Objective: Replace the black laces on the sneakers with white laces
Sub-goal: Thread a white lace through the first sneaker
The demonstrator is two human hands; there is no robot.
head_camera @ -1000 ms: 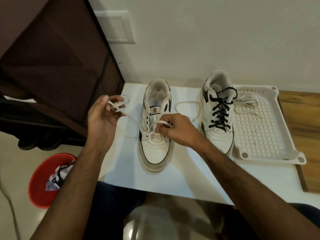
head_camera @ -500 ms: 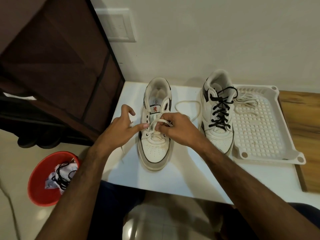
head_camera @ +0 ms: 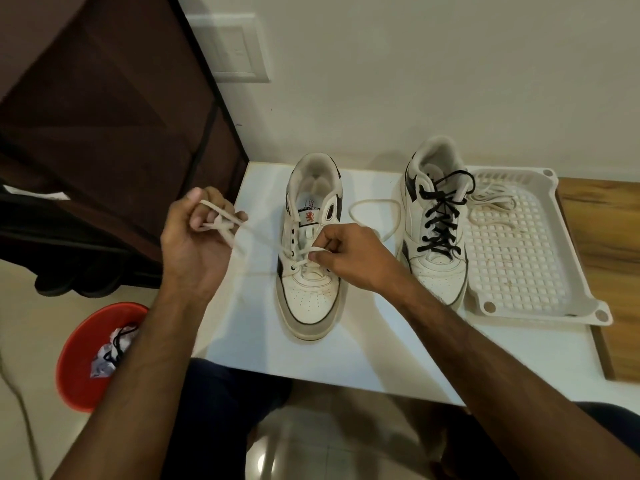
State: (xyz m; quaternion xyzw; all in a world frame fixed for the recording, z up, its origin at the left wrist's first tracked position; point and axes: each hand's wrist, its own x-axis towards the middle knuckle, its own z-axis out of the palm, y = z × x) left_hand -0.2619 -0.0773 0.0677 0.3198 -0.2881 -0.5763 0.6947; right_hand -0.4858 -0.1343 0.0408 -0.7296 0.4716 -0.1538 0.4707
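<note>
The left hand [head_camera: 194,244] is raised off to the side of the worn white leather sneaker [head_camera: 311,251], fingers curled round a stretch of flat white lace [head_camera: 225,225] running from them down to its eyelets. The right hand [head_camera: 349,254] pinches that lace's loop over the tongue, and the black-laced sneaker [head_camera: 434,220] stands just beyond its knuckles.

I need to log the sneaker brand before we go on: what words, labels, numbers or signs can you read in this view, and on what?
No text reads clearly.
Tongue label of the left sneaker: a red emblem with dark marks above it, too small and blurred to read.
Right sneaker, with black laces: no lettering shows.
Tray, wall plate and red bin: no print shows.
</note>
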